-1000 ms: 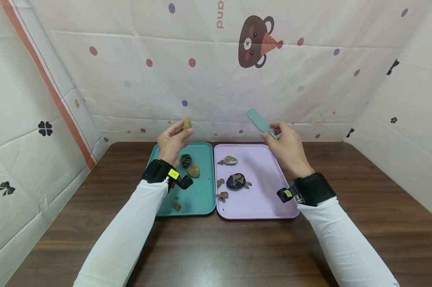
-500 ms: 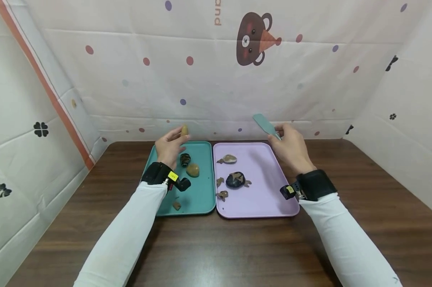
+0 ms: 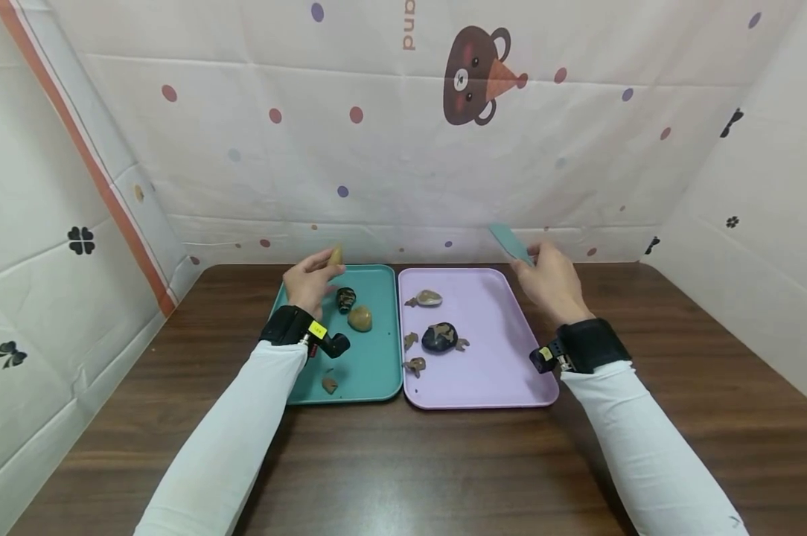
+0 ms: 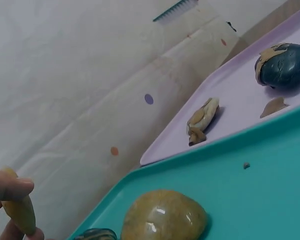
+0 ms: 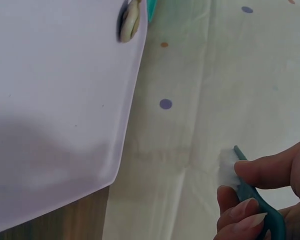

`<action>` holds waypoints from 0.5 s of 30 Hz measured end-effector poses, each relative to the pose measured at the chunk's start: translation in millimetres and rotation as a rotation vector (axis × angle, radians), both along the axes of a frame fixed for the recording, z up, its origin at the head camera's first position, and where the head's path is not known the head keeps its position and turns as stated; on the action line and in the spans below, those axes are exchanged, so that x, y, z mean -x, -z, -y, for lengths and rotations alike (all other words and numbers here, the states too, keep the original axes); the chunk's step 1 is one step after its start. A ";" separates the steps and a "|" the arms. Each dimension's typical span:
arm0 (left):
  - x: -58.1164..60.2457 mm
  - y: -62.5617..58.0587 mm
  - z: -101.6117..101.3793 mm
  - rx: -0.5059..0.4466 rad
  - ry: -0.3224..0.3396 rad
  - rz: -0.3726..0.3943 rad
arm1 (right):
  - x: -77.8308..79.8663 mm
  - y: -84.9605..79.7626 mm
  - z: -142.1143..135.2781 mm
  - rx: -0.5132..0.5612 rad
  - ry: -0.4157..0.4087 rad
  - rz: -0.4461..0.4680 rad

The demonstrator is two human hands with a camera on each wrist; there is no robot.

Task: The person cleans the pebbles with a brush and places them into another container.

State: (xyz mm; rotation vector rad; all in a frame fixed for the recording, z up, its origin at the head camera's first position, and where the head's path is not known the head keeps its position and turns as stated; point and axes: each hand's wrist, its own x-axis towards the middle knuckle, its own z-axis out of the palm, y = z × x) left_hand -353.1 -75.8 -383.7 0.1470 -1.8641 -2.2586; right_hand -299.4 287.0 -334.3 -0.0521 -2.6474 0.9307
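The left hand (image 3: 306, 286) pinches a small yellow stone (image 3: 336, 257) between its thumb and fingers. The hand is up over the far left part of the green tray (image 3: 370, 372). In the left wrist view, one end of the yellow stone pokes out below the thumb.

The right hand (image 3: 551, 284) grips a green brush (image 3: 511, 244), with its thumb on one side and its curled fingers on the other. This hand is by the far right corner of the purple tray (image 3: 504, 365). The brush points away from the person and a bit to the left. The yellow stone and the brush are well apart, with the trays' far ends between them.

In the green tray, a dark striped stone (image 3: 346, 300) and a big tan stone (image 3: 359, 318) sit side by side, near the left hand. A little brown lump (image 3: 330, 385) lies closer to the person.

In the purple tray are a pale stone (image 3: 429, 298) with a brown bit at its left end, and a shiny black stone (image 3: 440, 338) with brown patches. Both trays sit side by side on the brown tabletop (image 3: 390, 476).
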 end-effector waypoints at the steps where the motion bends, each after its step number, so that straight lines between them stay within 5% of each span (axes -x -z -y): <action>1: 0.0 0.5 0.8 -0.001 -0.001 0.007 | 0.2 0.5 -0.6 -0.003 0.005 0.005; 15: 2.9 13.9 7.9 0.039 0.001 0.068 | 8.8 11.6 -10.6 -0.020 0.038 0.088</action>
